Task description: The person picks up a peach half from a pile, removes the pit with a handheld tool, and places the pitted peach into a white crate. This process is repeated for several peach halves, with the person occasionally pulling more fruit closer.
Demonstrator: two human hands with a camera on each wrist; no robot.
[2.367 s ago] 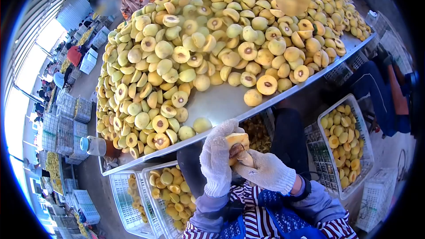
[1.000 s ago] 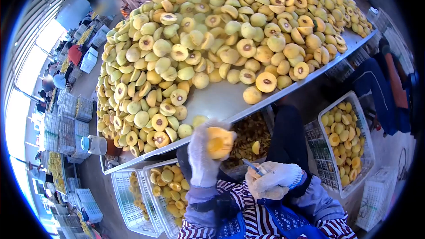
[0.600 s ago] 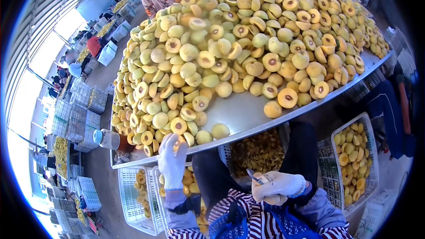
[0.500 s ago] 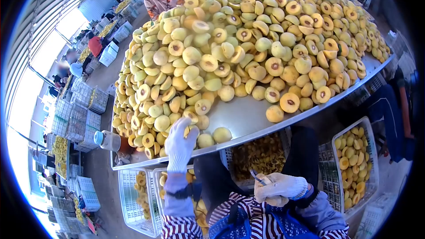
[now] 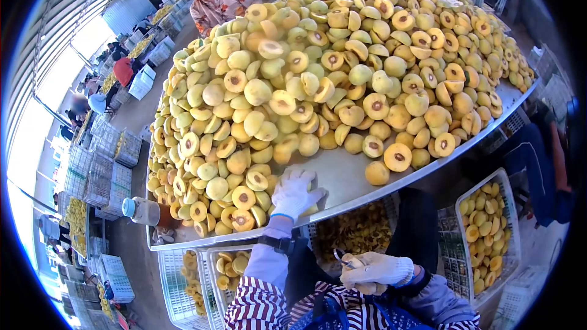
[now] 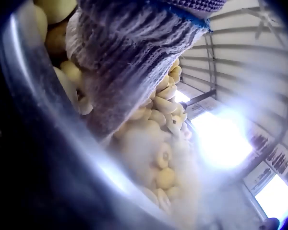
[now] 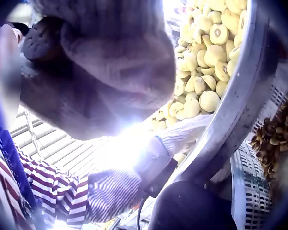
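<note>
A large heap of yellow peach halves [image 5: 269, 104], many showing brown pits, covers a metal-topped table [image 5: 342, 171]. My left hand [image 5: 295, 192], in a white knit glove, lies palm down at the table's front edge with fingers spread, over peach halves it partly hides. In the left wrist view the glove [image 6: 125, 67] blocks the fingertips. My gloved right hand [image 5: 376, 271] is held over my lap, curled around a small tool [image 5: 342, 260] with a thin curved metal tip. Its dark handle end [image 7: 44, 39] shows in the right wrist view.
Under the table edge, between the legs, a crate holds brown scraps [image 5: 354, 226]. White crates with peach halves stand at left [image 5: 211, 281] and right [image 5: 516, 256]. A blue-capped bottle [image 5: 143, 211] sits at the table's left corner. People work farther back.
Earlier both hands worked on one peach half. My left hand carried it left, let it go near the left crate, then moved right onto the table. My right hand kept the tool and lowered.
</note>
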